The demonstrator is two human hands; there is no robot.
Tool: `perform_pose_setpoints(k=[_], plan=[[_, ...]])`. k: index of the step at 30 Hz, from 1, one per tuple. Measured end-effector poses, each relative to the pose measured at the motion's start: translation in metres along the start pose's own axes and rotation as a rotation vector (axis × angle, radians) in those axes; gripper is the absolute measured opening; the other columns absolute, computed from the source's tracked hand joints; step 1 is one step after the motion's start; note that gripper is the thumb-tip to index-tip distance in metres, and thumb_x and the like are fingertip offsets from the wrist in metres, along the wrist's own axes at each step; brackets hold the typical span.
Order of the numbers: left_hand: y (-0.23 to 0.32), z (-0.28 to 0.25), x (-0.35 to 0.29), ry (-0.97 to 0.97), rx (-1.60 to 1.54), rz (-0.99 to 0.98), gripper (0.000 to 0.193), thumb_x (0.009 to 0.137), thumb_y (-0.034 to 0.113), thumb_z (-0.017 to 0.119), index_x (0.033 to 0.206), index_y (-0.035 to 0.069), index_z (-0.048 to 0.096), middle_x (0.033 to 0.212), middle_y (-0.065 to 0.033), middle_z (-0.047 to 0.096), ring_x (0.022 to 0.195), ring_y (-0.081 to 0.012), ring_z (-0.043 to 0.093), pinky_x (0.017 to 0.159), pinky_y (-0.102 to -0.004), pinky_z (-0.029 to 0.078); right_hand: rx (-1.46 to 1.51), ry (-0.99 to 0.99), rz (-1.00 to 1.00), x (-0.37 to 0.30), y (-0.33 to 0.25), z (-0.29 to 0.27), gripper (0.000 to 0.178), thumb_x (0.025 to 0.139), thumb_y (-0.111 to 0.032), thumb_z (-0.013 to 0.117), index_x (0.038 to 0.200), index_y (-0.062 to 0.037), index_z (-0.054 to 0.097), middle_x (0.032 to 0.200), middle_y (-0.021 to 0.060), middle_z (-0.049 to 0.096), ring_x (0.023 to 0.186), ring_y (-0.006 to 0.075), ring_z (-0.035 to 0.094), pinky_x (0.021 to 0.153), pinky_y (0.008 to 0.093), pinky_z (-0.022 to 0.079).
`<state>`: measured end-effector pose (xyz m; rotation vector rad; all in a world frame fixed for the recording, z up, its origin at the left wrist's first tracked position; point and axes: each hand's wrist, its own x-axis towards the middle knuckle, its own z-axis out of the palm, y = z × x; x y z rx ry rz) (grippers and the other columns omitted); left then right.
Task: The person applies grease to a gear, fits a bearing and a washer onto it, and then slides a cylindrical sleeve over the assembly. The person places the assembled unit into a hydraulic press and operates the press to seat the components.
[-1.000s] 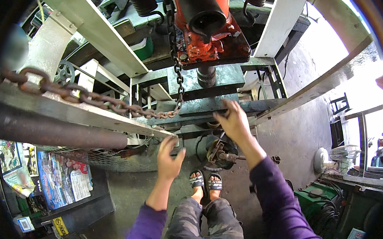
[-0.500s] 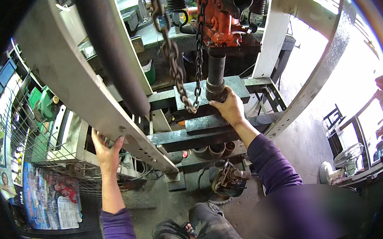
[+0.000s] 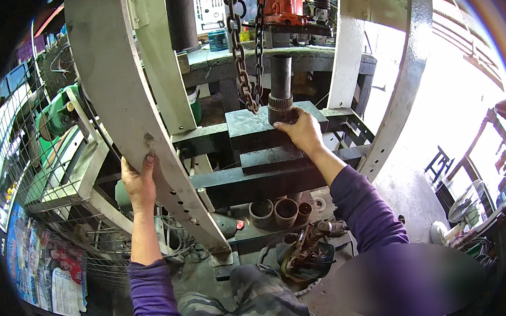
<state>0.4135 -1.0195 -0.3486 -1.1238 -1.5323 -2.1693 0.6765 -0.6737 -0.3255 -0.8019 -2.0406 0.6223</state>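
My right hand is closed round the foot of a dark, upright splined shaft, just below its toothed collar. The shaft stands on a thick steel plate laid across the beams of a press frame; its top is bare. Above and behind it hangs an orange-red jack, mostly cut off by the upper edge. My left hand grips the edge of the pale left post, thumb on the near face and fingers partly hidden behind. A rusty chain dangles beside the shaft, its loop near the plate.
Several pipe rings sit below the lower beam. Near my knees is a rusty, greasy tool or machine part. A wire mesh rack stands at left, a fan at right. Behind runs a workbench.
The viewpoint has shifted, so the jack appears higher and the shaft's top now shows apart from it. Both hands keep their holds on the post and the shaft.
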Motion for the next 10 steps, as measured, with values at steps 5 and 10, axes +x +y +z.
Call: perform_pose_setpoints(k=[5,10], plan=[[-0.025,-0.006,-0.012,0.052,-0.044,-0.065,0.057,0.094,0.044,0.085,0.125,0.001,0.064,0.118,-0.0039,0.07,0.105,-0.0135,0.063,0.096,-0.0301,0.05,0.009,0.019,-0.079,0.001,0.003,0.002,0.056,0.079,-0.038,0.091,0.123,-0.0075,0.076,0.113,0.0193,0.079,0.108,0.0361,0.076,0.096,0.0445,0.057],[-0.042,-0.002,-0.021,0.112,-0.108,0.045,0.06,0.093,0.047,0.085,0.127,0.002,0.065,0.118,-0.0051,0.07,0.106,-0.0136,0.062,0.097,-0.0292,0.049,0.02,-0.006,-0.051,0.005,0.007,0.003,0.058,0.079,-0.039,0.09,0.125,-0.0077,0.076,0.116,0.0189,0.079,0.108,0.034,0.077,0.098,0.0432,0.057]])
